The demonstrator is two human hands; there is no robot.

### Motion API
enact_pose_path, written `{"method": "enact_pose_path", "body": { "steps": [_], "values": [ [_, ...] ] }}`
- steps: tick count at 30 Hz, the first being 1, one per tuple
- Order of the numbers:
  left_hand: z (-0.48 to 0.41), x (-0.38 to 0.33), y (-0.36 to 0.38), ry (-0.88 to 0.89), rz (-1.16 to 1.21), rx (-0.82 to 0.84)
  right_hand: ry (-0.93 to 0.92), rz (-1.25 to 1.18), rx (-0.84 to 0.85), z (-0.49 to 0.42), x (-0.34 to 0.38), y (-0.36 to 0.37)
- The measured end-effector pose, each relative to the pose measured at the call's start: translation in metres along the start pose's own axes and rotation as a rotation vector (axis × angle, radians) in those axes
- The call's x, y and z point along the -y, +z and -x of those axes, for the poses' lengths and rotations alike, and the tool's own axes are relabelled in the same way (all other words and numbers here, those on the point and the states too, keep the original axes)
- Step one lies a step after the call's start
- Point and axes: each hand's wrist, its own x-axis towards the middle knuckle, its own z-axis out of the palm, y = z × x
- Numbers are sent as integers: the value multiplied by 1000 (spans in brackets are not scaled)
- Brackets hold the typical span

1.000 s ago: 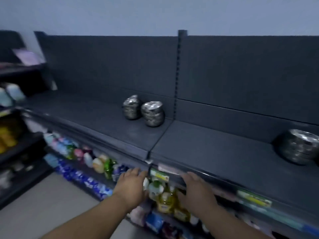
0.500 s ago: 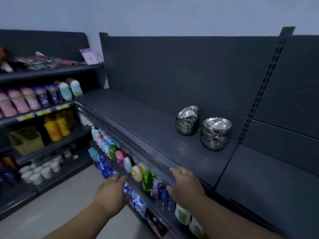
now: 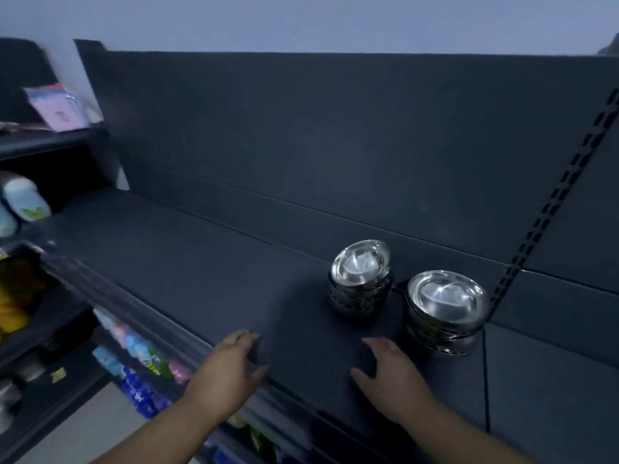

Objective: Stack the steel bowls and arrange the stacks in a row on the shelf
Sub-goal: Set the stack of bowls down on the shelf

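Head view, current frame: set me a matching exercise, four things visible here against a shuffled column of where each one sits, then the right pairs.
Things:
1. left stack of steel bowls
2. right stack of steel bowls
3. left hand
4. pink packet

Places:
A. on the side rack's top level, far left
B. closest to the slotted upright
C. at the shelf's front edge, holding nothing
D. further back, near the back panel

Pairs: 1-D, 2-B, 3-C, 4-A.
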Motion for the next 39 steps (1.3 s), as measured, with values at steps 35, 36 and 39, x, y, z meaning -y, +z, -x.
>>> {"method": "enact_pose_path", "body": {
  "steps": [35, 36, 39],
  "values": [
    [-39, -83, -1, 492, 687, 555, 336, -832, -500, 89, 44, 15],
    [-19, -95, 3, 508, 705, 585, 341, -833, -507, 112, 37, 12],
    [48, -139, 21, 498, 837, 692, 348, -833, -552, 190, 10, -5]
  ]
}}
